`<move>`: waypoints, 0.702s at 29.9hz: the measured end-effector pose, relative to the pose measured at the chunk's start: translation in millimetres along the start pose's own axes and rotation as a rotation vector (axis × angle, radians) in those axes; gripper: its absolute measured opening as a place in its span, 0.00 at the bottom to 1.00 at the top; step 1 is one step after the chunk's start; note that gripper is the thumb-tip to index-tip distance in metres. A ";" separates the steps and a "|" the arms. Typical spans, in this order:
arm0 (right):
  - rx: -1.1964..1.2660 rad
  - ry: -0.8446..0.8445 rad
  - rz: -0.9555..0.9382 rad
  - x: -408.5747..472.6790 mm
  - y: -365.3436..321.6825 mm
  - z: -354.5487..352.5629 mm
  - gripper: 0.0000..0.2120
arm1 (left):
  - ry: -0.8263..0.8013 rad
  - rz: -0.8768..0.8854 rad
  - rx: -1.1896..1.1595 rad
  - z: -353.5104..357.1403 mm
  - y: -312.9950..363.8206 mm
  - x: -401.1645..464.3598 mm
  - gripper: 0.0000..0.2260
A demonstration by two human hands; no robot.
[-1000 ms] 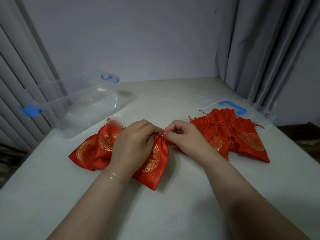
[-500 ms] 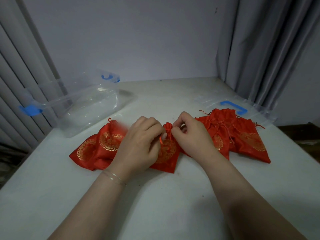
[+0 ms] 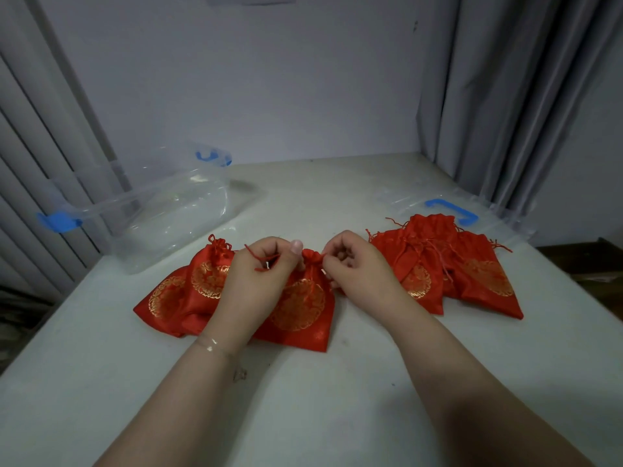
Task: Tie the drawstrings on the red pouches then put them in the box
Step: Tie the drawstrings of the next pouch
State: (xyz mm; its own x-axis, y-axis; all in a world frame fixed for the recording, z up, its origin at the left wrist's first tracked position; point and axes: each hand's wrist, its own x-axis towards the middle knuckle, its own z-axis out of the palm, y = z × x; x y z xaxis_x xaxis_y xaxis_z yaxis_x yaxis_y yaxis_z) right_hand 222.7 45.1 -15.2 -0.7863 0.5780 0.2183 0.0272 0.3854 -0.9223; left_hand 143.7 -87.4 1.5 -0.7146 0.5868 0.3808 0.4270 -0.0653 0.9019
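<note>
Head view: left hand (image 3: pixel 259 281) and right hand (image 3: pixel 357 267) each pinch a red drawstring (image 3: pixel 261 259) at the gathered neck of a red satin pouch with gold medallion (image 3: pixel 300 311), lying on the white table (image 3: pixel 303 399); clear plastic box with blue latches (image 3: pixel 161 214) stands far left

White table (image 3: pixel 303 416) w/ plain wall (image 3: pixel 253 79) behind (grey curtains (image 3: pixel 522 96) both sides).

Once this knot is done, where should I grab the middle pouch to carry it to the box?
Probably pinch the middle pouch by its gathered neck, coming from above. The neck is bunched narrow between the left hand and right hand, so fingers can close round it, while the flat body lies wide on the table. The clear box stands open, far left.
</note>
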 end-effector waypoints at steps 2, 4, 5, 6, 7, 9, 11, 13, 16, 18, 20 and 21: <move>-0.040 0.004 -0.077 -0.9 -0.8 0.9 0.02 | 0.030 -0.075 -0.041 -2.5 -2.3 3.1 0.10; -0.077 0.022 -0.147 -2.0 -2.7 1.0 0.05 | 0.020 -0.136 -0.070 -3.8 -3.8 5.4 0.05; -0.091 0.034 -0.169 -2.5 -3.1 1.3 0.05 | -0.001 -0.147 -0.051 -4.2 -4.0 5.8 0.04; -0.098 0.043 -0.185 -3.2 -4.0 1.8 0.06 | -0.026 -0.150 -0.019 -4.6 -3.6 5.4 0.04; -0.103 0.046 -0.203 -4.0 -4.8 2.7 0.07 | -0.045 -0.148 0.008 -5.1 -2.9 4.7 0.04; -0.117 0.040 -0.229 -5.9 -6.3 3.8 0.08 | -0.058 -0.136 0.050 -6.0 -1.0 4.2 0.05; -0.164 0.027 -0.268 -7.5 -7.8 3.9 0.06 | -0.047 -0.119 0.086 -7.4 -0.9 4.6 0.06; -0.241 0.023 -0.315 -8.9 -8.4 3.9 0.03 | -0.046 -0.087 0.132 -6.7 1.0 3.5 0.06; -0.377 0.019 -0.397 -9.9 -8.7 3.9 0.05 | -0.046 -0.054 0.206 -5.4 2.5 2.0 0.06; -0.464 0.013 -0.447 -9.9 -10.1 3.9 0.06 | -0.022 -0.014 0.296 -5.5 0.1 1.5 0.06; -0.544 0.010 -0.486 -10.3 -12.0 4.2 0.04 | 0.011 0.023 0.413 -5.3 -4.2 2.3 0.06; -0.584 0.010 -0.511 -10.7 -13.0 4.7 0.04 | 0.026 0.039 0.459 -4.7 -4.7 2.1 0.05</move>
State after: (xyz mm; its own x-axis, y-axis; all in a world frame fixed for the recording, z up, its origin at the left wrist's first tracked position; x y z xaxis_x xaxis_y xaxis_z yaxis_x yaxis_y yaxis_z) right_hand 227.8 30.5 -7.0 -0.7836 0.2313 0.5766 -0.0143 0.9211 -0.3890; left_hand 137.6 -89.6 -1.0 -0.7044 0.5702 0.4228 0.6508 0.2809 0.7054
